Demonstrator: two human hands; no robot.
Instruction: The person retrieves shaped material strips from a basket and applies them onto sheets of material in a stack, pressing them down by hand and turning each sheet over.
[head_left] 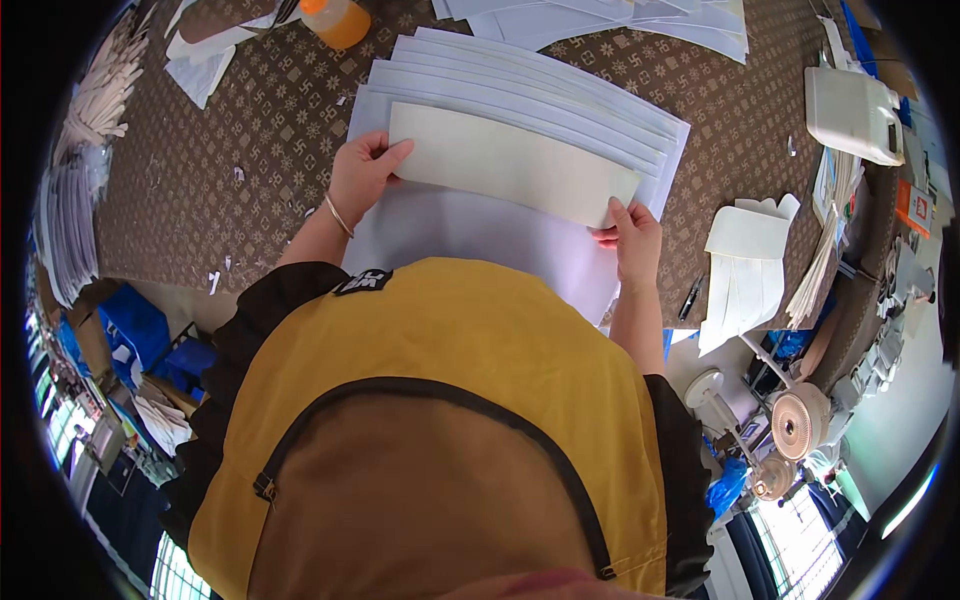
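Note:
A long cream paper strip lies across a fanned stack of white sheets on the brown patterned table. At the strip's left end, my left hand pinches it between thumb and fingers. My right hand grips the lower right corner the same way, its fingertips partly under the edge. Below the strip, a broad pale sheet reaches down to the yellow apron.
An orange bottle stands at the back left. More white sheets lie at the back. To the right are cut white pieces, a black pen and a white jerrycan. Paper bundles line the left edge.

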